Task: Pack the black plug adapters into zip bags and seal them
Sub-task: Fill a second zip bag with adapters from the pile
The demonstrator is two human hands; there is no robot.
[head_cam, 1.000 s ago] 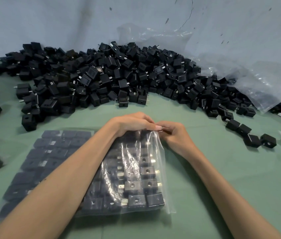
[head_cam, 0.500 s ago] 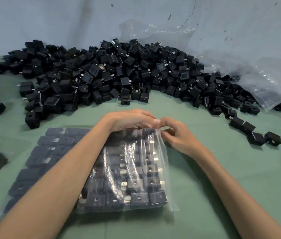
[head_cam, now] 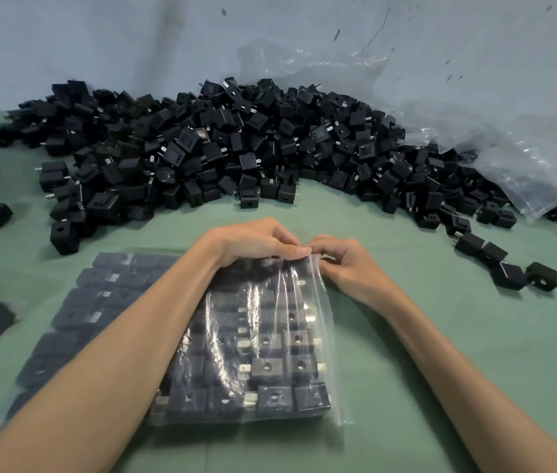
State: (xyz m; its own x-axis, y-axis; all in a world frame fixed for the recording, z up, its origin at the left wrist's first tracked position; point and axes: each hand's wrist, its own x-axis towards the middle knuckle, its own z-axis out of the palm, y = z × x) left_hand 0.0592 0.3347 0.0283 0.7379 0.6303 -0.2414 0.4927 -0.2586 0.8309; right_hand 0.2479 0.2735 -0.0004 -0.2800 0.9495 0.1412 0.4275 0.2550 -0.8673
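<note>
left forearm (head_cam: 127, 336): is showing bare all the way from the lower frame edge up to the wrist, broad near the camera and tapering.
right forearm (head_cam: 441, 353): is likewise showing bare, slender, narrowing toward the wrist.
left hand (head_cam: 253, 240): is showing bare, with knuckles raising faint ridges; one short, trimmed fingernail is catching the light.
right hand (head_cam: 345, 264): is showing bare too, its knuckles forming soft bumps.

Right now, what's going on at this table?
A person is closing a clear zip bag packed with rows of black adapters. The left hand and right hand both pinch its far edge near the right corner. Whether it's fully sealed can't be told. Another filled bag lies to the left; a loose pile sits beyond.
</note>
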